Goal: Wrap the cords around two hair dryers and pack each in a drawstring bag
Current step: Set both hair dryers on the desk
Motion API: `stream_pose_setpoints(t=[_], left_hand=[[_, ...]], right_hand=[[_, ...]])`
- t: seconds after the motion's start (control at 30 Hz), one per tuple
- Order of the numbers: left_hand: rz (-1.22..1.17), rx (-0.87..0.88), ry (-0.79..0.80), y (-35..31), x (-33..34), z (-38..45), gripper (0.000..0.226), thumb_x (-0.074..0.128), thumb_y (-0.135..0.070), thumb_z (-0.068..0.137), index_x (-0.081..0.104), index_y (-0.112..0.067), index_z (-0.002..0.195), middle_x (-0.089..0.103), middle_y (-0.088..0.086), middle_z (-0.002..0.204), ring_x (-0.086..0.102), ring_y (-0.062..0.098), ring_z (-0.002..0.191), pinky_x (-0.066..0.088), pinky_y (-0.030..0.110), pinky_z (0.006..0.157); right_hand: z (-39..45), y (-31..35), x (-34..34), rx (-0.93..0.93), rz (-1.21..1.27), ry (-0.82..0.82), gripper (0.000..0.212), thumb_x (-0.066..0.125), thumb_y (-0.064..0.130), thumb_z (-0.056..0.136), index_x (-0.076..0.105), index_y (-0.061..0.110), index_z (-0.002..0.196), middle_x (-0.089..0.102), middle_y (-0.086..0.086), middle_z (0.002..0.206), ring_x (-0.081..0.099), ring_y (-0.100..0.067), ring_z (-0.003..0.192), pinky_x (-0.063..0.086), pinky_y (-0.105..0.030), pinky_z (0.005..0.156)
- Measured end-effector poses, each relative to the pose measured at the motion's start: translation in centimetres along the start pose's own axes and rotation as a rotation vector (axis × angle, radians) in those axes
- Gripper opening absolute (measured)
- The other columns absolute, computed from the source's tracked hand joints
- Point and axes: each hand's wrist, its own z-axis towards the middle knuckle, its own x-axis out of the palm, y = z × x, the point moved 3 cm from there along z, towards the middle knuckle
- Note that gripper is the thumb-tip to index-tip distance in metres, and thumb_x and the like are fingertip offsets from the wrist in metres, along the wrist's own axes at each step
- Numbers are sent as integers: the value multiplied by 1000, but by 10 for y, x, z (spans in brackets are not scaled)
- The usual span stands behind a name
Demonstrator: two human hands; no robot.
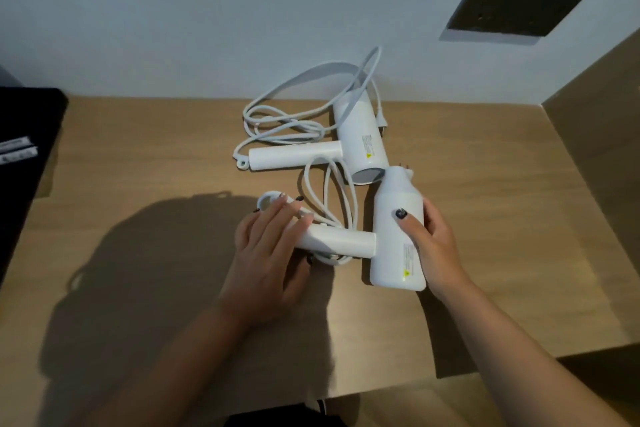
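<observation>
Two white hair dryers lie on the wooden bench [485, 218]. The near hair dryer [394, 236] sits toward the middle — the right hand [433, 246] grips its barrel, thumb curled over the top, while the left hand [266, 253] rests on its handle with fingers nearly straight, touching the near cord [332, 198] looped just behind. The far hair dryer [360, 139] lies by the bench's back edge, its loose cord [277, 114] spilling leftward and against the wall.
</observation>
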Motion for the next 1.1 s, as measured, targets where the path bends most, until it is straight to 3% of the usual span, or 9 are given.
stream_pose_setpoints(t=[0.07, 0.17, 0.37, 0.53, 0.73, 0.9, 1.03, 1.1], left_hand=[[39, 27, -6, 0, 5, 0, 54, 62, -27, 86, 54, -7, 134, 44, 18, 146, 28, 33, 144, 27, 52, 111], [121, 49, -41, 0, 9, 0, 46, 51, -32, 95, 51, -9, 135, 46, 19, 144, 30, 38, 142, 29, 54, 107], [163, 8, -110, -1, 17, 0, 44, 43, -38, 98, 46, -14, 134, 45, 16, 145, 30, 38, 141, 28, 56, 107], [167, -27, -155, -3, 21, 1, 47, 49, -36, 85, 50, -18, 129, 48, 11, 143, 30, 35, 138, 28, 56, 105], [238, 37, -239, -9, 19, -3, 46, 45, -36, 90, 55, -14, 130, 52, 13, 139, 40, 39, 132, 33, 50, 102], [254, 26, -265, -13, 20, -8, 43, 43, -36, 89, 60, -14, 122, 56, 11, 135, 46, 37, 129, 33, 46, 103], [225, -34, -276, -23, 21, -17, 42, 44, -39, 82, 64, -14, 109, 60, 8, 132, 55, 26, 123, 21, 49, 107], [248, -41, -299, -29, 22, -21, 37, 50, -36, 80, 65, -13, 106, 65, 8, 123, 62, 28, 109, 27, 46, 101]], right_hand=[[-2, -8, -5, -90, 17, -30, 68, 69, 47, 64, 60, 17, 124, 70, -1, 103, 66, -14, 88, 55, -30, 71], [-1, -20, -11, -194, 36, -106, 40, 61, 43, 73, 65, 24, 108, 70, 15, 83, 60, -1, 72, 48, -18, 63], [6, -28, -14, -302, 35, -109, 10, 55, 30, 87, 63, 24, 86, 62, 16, 63, 52, -3, 58, 41, -18, 52], [7, -34, -18, -306, 5, -133, 34, 51, 19, 98, 65, 31, 70, 62, 12, 59, 54, -5, 55, 41, -19, 50], [-3, -33, -18, -325, 26, -124, 17, 54, 26, 96, 67, 26, 86, 67, 12, 65, 59, -5, 58, 44, -23, 55], [-17, -29, -15, -367, -59, -127, 36, 52, 25, 95, 59, 24, 60, 59, 7, 64, 50, -11, 63, 36, -28, 58], [-35, -27, -16, -380, -59, -142, 36, 47, 28, 98, 61, 4, 75, 60, -6, 74, 50, -17, 68, 33, -31, 58], [-45, -29, -15, -386, -63, -147, 35, 45, 28, 99, 62, 6, 77, 62, -7, 76, 51, -17, 70, 34, -31, 58]])
